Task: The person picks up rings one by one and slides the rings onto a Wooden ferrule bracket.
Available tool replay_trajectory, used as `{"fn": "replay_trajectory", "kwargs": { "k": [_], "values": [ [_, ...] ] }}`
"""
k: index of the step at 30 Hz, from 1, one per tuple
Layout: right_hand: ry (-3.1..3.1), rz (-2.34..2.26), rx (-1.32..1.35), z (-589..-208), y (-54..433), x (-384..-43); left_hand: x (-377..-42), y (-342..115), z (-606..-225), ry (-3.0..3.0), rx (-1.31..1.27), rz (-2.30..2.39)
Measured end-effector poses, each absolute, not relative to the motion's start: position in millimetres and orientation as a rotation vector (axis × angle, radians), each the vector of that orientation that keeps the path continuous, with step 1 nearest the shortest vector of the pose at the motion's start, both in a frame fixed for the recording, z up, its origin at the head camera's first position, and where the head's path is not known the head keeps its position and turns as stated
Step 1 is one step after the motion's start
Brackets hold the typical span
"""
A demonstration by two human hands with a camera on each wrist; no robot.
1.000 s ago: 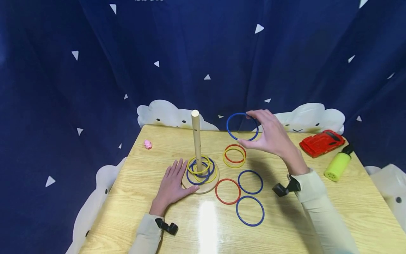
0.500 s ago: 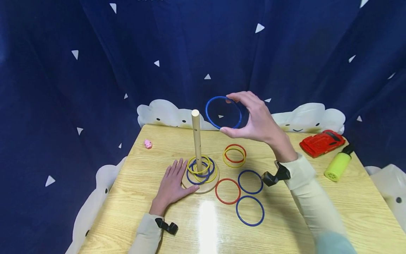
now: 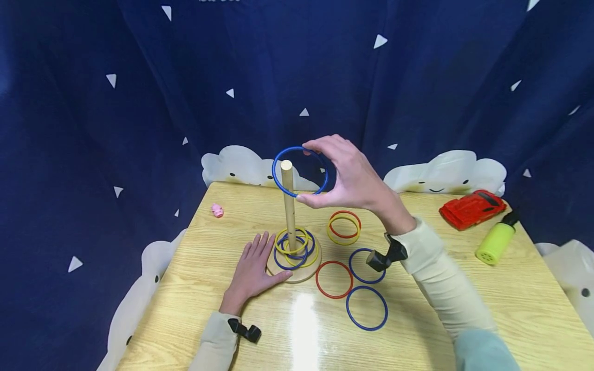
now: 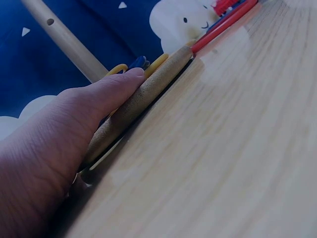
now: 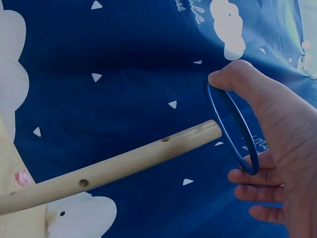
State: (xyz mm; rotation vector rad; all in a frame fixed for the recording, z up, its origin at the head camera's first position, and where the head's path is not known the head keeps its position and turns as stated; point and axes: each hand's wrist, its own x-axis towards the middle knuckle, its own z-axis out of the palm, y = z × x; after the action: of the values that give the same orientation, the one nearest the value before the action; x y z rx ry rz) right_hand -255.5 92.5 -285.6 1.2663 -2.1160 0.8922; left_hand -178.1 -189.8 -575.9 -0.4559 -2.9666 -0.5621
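Observation:
My right hand (image 3: 348, 178) pinches a thin blue ring (image 3: 273, 171) between thumb and fingers. In the head view the ring overlaps the top of a wooden peg (image 3: 289, 206). From the right wrist, the ring (image 5: 246, 130) is tilted, right beside the peg's end (image 5: 213, 130). My left hand (image 3: 252, 275) lies with fingers extended at the left of the peg's round base (image 3: 299, 277). Its thumb (image 4: 116, 89) presses on the base's edge in the left wrist view. Several blue and yellow rings (image 3: 278, 251) lie around the peg's foot.
Right of the base lie a red ring (image 3: 317, 281), two blue rings (image 3: 386, 309), and a yellow ring (image 3: 327, 232) over another red one. A red toy car (image 3: 471, 208) and a yellow-green cylinder (image 3: 494, 245) stand far right. A pink pig figure (image 3: 217, 210) sits far left.
My right hand has carried the blue ring leftward, first rising, from above the red and yellow rings to the top of the peg. My left hand has stayed in place.

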Motion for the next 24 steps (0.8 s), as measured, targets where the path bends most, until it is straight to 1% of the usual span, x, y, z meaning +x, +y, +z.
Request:
{"fn": "replay_trajectory", "kwargs": {
  "k": [15,24],
  "values": [
    [-2.321,0.829,1.247,-329,89,-250,-178,-188,-573,-2.964,-0.454,-0.582],
    [-2.415,0.786,1.219,-369,92,-247,-178,-189,-575,-2.952,-0.458,-0.557]
  ]
}}
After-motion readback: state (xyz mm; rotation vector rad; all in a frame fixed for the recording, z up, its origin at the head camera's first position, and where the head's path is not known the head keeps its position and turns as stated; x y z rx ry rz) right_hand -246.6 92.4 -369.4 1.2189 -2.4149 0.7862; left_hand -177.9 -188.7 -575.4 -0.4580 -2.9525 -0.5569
